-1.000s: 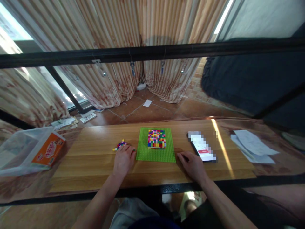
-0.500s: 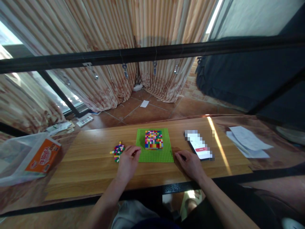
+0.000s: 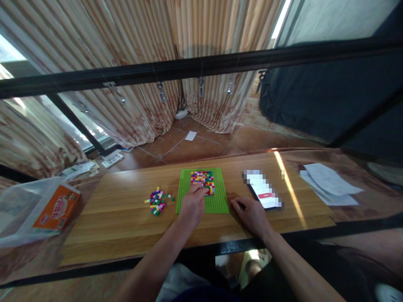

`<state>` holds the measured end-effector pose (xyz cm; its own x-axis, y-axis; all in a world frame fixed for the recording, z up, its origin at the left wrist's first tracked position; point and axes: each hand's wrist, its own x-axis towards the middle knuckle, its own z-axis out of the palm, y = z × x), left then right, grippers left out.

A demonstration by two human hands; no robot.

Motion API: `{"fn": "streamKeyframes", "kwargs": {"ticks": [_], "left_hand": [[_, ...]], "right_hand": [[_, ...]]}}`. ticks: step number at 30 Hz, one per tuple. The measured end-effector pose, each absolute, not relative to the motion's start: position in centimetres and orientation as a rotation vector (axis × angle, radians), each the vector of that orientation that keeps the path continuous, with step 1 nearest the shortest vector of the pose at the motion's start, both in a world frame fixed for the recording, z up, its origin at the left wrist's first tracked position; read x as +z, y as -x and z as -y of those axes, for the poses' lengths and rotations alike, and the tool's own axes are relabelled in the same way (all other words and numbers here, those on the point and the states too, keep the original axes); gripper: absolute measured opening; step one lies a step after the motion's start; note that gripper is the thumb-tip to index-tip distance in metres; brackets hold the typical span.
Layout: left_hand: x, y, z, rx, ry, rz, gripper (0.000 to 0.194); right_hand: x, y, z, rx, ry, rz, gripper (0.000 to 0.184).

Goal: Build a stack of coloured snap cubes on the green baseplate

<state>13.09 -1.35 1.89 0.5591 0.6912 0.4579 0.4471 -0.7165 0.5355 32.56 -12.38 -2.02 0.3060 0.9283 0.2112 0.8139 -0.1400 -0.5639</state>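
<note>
Touching the brick block (image 3: 203,176), left hand (image 3: 192,204) has unclear grip; bin (image 3: 22,197) shows orange packaging (image 3: 56,209).

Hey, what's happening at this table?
Someone is working with small colorful bricks. Their left hand is at the near side of a multicolored brick block, which sits on a green baseplate; whether the fingers hold a brick is too small to tell. The right hand rests on the wooden table, between the baseplate and a phone. A loose pile of bricks lies left of the baseplate.
</note>
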Motion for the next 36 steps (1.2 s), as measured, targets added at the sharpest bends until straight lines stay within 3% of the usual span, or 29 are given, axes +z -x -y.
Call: {"fn": "streamKeyframes", "kwargs": {"ticks": [14, 27, 36], "left_hand": [[3.1, -15.1, 0.7, 0.511, -2.652, -1.07, 0.036], [1.1, -14.6, 1.0, 0.764, -2.727, -1.031, 0.044], [0.7, -14.8, 1.7, 0.75, -2.907, -1.03, 0.042]], "right_hand": [[-1.8, -32.6, 12.4, 0.286, 1.985, 1.545, 0.031], [-2.0, -32.7, 12.3, 0.273, 1.996, 1.548, 0.03], [-2.2, -32.8, 12.4, 0.278, 2.019, 1.559, 0.032]]}}
